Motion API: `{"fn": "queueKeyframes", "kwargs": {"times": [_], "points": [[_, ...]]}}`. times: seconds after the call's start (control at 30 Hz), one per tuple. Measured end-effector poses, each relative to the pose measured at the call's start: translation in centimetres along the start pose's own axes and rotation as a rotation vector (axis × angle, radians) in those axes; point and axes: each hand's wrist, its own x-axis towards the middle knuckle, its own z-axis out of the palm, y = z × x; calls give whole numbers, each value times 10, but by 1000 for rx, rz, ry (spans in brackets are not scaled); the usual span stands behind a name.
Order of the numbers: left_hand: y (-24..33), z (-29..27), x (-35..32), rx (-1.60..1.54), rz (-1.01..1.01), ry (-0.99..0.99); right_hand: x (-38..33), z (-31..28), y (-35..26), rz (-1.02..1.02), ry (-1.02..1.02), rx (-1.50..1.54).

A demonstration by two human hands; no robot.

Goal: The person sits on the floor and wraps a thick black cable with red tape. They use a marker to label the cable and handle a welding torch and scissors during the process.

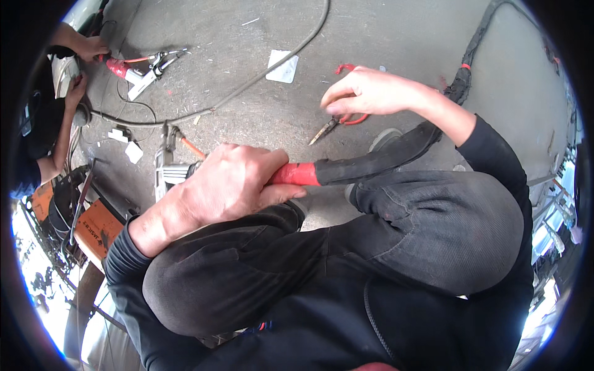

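Red-taped cable bundle [322, 172] clamped in left hand [232, 182]; right hand [365, 91] fingers grip red-handled scissors [337, 122].

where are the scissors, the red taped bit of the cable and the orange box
scissors [327, 127]: head view, on the metal blades.
red taped section [296, 174]: head view, middle of the red wrap.
orange box [99, 229]: head view, its orange face.

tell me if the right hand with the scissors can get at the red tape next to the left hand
Probably yes: the right hand holds the scissors above the red tape, with bare floor between; the left hand covers only its left end.
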Motion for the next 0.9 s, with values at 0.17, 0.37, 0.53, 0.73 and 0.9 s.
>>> {"fn": "queueKeyframes", "kwargs": {"times": [0.17,0.37,0.53,0.73,0.9], "points": [[-12,20,-13,233,-78,22,50,48,94,-456,81,-896],[-24,35,-26,336,-39,104,52,56,127,-533,-32,-1125],[-28,41,-24,333,-24,96,38,49,128,-327,43,-987],[-21,24,-21,138,-230,29,5,-17,56,-38,237,16],[-34,-6,-15,-208,-445,-202,-58,-41,-42,-113,35,54]]}}
